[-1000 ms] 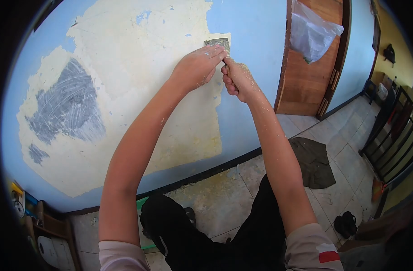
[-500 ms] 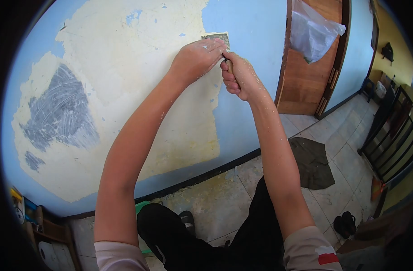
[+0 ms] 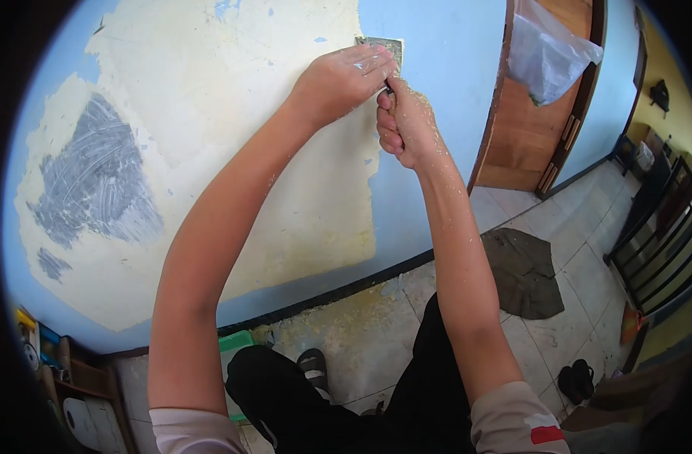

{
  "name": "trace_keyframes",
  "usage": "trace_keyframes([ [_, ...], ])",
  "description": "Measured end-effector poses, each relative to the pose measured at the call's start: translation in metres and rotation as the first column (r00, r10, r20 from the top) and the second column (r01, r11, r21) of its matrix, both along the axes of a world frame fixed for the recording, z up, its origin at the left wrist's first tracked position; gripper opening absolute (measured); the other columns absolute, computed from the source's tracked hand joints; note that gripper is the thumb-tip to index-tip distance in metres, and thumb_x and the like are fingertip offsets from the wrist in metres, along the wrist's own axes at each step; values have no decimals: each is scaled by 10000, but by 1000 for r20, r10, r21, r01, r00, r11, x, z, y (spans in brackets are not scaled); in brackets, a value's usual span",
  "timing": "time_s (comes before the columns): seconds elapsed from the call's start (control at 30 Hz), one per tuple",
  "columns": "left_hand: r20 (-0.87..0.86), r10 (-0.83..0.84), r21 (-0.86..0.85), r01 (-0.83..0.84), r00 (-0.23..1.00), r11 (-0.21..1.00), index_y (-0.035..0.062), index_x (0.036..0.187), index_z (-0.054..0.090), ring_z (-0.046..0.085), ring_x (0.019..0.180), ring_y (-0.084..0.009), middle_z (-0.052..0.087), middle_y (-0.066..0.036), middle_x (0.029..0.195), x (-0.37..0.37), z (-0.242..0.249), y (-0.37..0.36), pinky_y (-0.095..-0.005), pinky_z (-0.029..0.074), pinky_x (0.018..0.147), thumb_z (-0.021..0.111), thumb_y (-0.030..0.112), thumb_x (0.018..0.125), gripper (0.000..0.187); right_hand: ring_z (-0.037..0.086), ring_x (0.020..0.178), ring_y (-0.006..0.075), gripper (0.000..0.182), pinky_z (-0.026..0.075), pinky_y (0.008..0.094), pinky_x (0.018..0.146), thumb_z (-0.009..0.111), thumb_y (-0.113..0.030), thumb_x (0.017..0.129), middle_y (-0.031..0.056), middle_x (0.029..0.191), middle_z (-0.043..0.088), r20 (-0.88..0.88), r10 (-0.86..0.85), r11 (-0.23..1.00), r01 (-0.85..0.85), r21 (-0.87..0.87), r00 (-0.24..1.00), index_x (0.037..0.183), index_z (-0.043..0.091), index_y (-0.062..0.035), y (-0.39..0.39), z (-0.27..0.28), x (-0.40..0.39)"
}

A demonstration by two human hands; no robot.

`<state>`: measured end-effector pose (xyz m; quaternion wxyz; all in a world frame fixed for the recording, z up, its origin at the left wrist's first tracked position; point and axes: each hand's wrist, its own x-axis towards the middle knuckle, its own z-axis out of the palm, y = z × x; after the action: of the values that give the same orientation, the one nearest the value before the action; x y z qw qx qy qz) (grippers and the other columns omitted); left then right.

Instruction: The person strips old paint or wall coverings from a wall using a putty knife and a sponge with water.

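My right hand [image 3: 408, 121] is wrapped round the handle of a scraper [image 3: 394, 51], whose flat metal blade lies against the wall at the border of blue paint and bare cream surface. My left hand [image 3: 346, 79] presses on the blade with its fingers extended and nearly touching my right thumb. Pale flakes cling to both hands and the right forearm. The wall [image 3: 285, 181] shows a large cream area with paint stripped off, a grey scratched patch [image 3: 96, 174] at the left, and blue paint [image 3: 429, 151] around it.
A wooden door [image 3: 524, 136] with a plastic bag [image 3: 550, 57] hanging by it stands at the right. On the tiled floor lie a dark cloth [image 3: 524, 272], black footwear [image 3: 577, 380] and scattered scrapings [image 3: 346, 310]. A green container [image 3: 236, 344] is by my leg; a railing [image 3: 656, 250] stands far right.
The view has shifted slightly. Both hands and the scraper have moved a little up and right along the wall, still held together.
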<state>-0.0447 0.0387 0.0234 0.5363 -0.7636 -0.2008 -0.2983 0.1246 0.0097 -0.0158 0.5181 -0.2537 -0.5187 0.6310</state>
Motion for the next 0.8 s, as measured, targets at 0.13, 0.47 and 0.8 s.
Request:
trace_keyframes([
  [0.13,-27,16,61,-14,1000,998,109,1184,714,711,1104,-246,738,-44,1191,0,5,0,-353,594,948,694,108,809,375,243,362,103,492,178,291,352,432,-493,1072,-34,519,316,-4,8,1000,-8,9,1000,728,408,-142,0,4,2],
  [0.47,8,8,70,-9,1000,998,81,1103,726,704,1122,-227,749,-36,1157,1,2,0,-348,596,948,681,83,836,271,230,348,103,506,181,283,340,434,-521,1072,-36,506,307,-7,-11,1000,11,11,1000,728,403,-151,4,1,-5],
  [0.8,9,57,110,-57,998,992,82,1179,720,692,1152,-227,735,-49,1202,9,24,4,-351,570,999,688,115,837,345,256,373,97,526,182,283,356,417,-545,1074,-38,524,321,11,20,994,-21,103,1000,745,415,-135,17,23,5],
])
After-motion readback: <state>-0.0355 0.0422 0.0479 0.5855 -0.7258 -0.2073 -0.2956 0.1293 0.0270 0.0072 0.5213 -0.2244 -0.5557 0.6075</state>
